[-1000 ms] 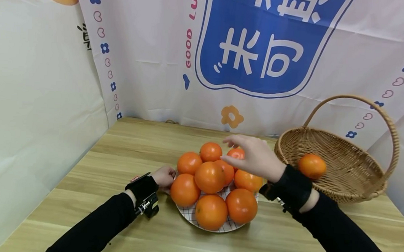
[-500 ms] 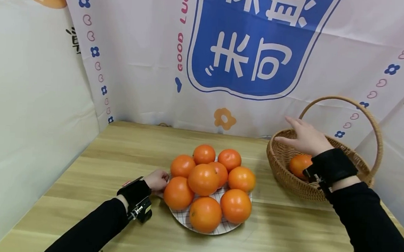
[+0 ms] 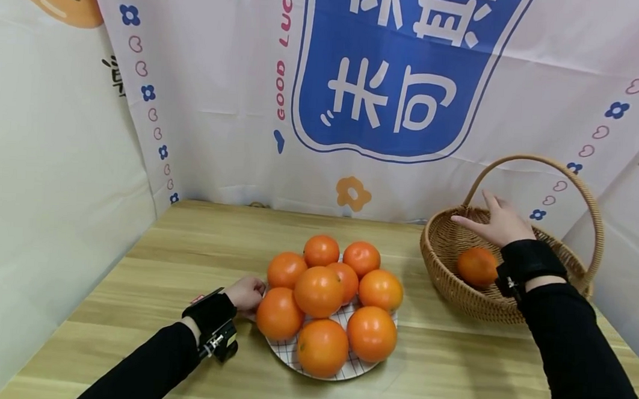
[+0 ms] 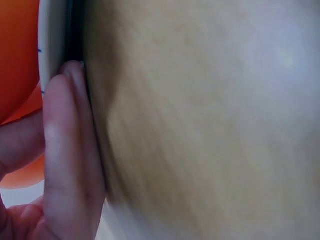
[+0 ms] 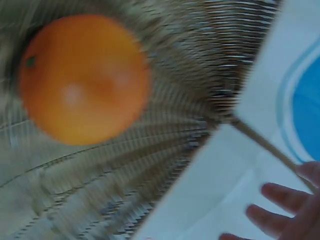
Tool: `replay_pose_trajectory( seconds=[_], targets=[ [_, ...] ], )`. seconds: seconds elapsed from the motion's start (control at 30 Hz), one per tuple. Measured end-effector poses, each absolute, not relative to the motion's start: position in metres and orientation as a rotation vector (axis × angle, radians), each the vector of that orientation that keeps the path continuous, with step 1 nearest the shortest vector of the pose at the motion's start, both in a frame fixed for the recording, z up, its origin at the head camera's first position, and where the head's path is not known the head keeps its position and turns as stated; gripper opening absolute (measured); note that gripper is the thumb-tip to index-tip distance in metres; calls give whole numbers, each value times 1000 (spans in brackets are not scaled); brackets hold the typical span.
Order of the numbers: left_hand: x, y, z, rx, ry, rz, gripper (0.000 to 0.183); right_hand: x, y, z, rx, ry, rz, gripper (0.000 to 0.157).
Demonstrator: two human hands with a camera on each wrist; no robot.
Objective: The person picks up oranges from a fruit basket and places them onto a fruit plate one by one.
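Note:
My left hand (image 3: 246, 293) grips the left rim of a round checked plate (image 3: 362, 367), which bears several oranges (image 3: 319, 291) heaped up. In the left wrist view, fingers (image 4: 70, 150) lie along the outside of the plate's white edge (image 4: 51, 35), with another digit reaching over it. My right hand (image 3: 499, 223) is held above the wicker basket (image 3: 436, 272), fingers spread and nothing in them. One orange (image 3: 475, 266) lies inside the basket below that hand. Up close in the right wrist view, this orange (image 5: 85, 80) shows a small green stem spot.
The basket's tall arched handle (image 3: 595, 220) rises around the right hand. Both plate and basket stand on a wooden table (image 3: 209, 242). Behind it hangs a white printed cloth (image 3: 230, 140) with a blue sign, and another pale cloth (image 3: 55, 167) hangs on the left.
My right hand has moved right, from over the oranges on the plate to over the basket, and stays spread. The left hand keeps its hold on the plate. The head view has shifted slightly.

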State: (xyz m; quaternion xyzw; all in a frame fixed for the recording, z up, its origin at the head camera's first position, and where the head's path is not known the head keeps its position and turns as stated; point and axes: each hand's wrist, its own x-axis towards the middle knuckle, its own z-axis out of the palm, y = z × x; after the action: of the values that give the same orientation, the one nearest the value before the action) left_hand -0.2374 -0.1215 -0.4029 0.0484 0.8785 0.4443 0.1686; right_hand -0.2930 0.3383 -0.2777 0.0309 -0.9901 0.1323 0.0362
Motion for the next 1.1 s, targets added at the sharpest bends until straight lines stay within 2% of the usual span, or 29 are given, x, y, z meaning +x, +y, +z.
replay_pose_trajectory(
  seconds=[0.43,0.67,0.93,1.03,1.1],
  targets=[
    [-244,-127,-405,260,2528,1166,10,-282,365,-336,47,-3145,560,98],
    [-268,-143,-441,365,2504,1167,8,-272,370,-361,31,-3215,547,103],
    [-241,-123,-399,265,2554,1095,9,-273,381,-363,92,-3334,511,97],
    [-238,-122,-395,236,2570,1084,9,-277,382,-362,63,-3349,486,93],
    [-246,-126,-405,218,2571,1086,7,-278,383,-363,42,-3350,467,91]
  ],
)
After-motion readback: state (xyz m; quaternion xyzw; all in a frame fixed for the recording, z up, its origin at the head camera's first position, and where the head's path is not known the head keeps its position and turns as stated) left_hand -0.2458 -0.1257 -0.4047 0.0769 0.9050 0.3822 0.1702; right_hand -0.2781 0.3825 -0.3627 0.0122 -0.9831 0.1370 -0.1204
